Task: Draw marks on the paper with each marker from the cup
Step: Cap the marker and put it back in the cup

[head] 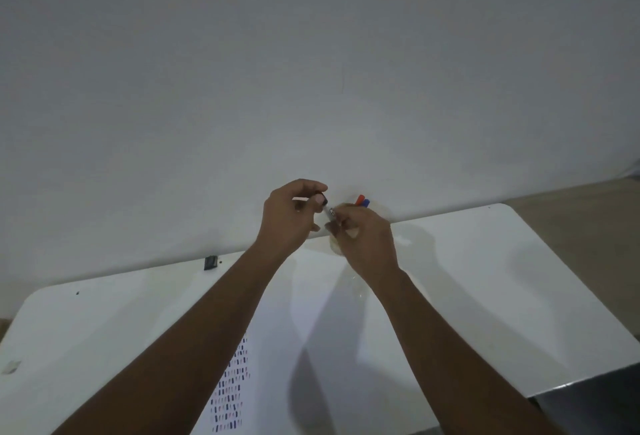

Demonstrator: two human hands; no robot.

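Note:
Both hands meet above the far edge of the white table [485,261]. My left hand [289,216] pinches the dark cap end of a marker [330,213], and my right hand [367,239] grips its white barrel. Whether the cap is on or off is hidden by the fingers. Behind my right hand stands a clear cup [336,246], mostly hidden, with a red marker [360,199] and a blue marker [366,203] sticking out of it. The white paper [311,313] lies between my forearms, with rows of short coloured marks [231,389] along its left side.
A small black object [210,262] sits at the table's back edge on the left. A pale wall rises right behind the table. A small pale item [12,366] lies at the table's left edge. Brown floor [571,220] shows at the right.

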